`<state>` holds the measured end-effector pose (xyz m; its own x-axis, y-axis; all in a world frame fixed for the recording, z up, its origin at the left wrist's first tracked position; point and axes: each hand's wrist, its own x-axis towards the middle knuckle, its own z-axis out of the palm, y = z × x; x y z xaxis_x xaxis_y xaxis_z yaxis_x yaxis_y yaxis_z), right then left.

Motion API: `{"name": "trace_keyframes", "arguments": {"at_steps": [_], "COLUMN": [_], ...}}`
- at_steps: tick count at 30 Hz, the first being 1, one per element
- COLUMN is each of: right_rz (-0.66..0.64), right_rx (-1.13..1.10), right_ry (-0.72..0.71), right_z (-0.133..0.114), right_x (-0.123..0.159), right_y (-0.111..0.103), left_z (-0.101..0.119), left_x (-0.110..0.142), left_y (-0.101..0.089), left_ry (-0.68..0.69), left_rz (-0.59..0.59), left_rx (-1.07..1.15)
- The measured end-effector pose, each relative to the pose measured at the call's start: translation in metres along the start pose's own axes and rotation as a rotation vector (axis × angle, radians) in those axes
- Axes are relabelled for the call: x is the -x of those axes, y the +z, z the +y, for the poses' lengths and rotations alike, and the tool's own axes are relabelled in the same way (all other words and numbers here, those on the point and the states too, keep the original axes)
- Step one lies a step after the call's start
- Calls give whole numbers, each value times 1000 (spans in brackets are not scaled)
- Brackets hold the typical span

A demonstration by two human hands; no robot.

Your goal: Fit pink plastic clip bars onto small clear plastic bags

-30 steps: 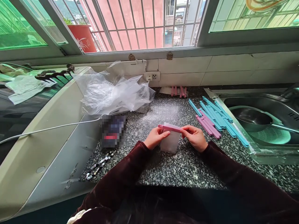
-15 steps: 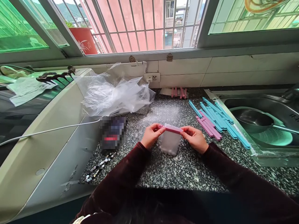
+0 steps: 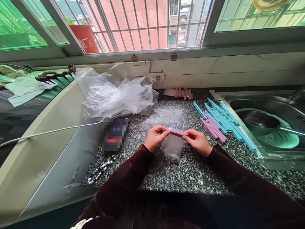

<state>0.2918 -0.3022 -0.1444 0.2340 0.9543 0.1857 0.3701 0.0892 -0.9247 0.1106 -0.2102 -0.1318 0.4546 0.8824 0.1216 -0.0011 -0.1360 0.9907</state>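
A pink bag sealing clip point(image 3: 176, 132) stretches between my two hands, across the top of a small clear plastic bag point(image 3: 173, 147). My left hand point(image 3: 155, 137) pinches the clip's left end between thumb and fingers. At the other end, my right hand point(image 3: 198, 142) grips the clip the same way. The bag hangs below the clip, just over the speckled counter point(image 3: 166, 178). A narrow strip of plastic shows above the clip. To the right lie pink clips point(image 3: 213, 128) and several longer turquoise clips point(image 3: 220, 118).
Crumpled clear plastic bags point(image 3: 119, 95) lie at the back left. A blurred dark phone-like object point(image 3: 114, 135) and a beaded strand point(image 3: 102, 169) are on the left. Small pink clips point(image 3: 183, 93) rest by the wall. A sink point(image 3: 267, 105) holding a pan point(image 3: 258, 122) is at right.
My right hand's fingertips have shifted slightly left along the pink clip. Both hands keep their grip, and the bag still hangs from it. The camera view has tilted slightly.
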Motion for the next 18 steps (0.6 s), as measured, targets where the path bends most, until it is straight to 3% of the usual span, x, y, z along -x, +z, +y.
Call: {"name": "trace_keyframes", "arguments": {"at_steps": [6,13,18], "right_rz": [2,88,219], "right_rx": [79,75,-9], "right_ry": [-39,-72,-15], "right_z": [-2,-3,0], "right_x": [0,-1,-6], "right_y": [0,-6,-13], "left_z": [0,1,-5], "left_x": [0,1,1], "left_y": [2,3,3], "left_ry": [-81,-180,-175], "left_rz": [-4,-257,-313], "left_rx": [17,-104,-152]}}
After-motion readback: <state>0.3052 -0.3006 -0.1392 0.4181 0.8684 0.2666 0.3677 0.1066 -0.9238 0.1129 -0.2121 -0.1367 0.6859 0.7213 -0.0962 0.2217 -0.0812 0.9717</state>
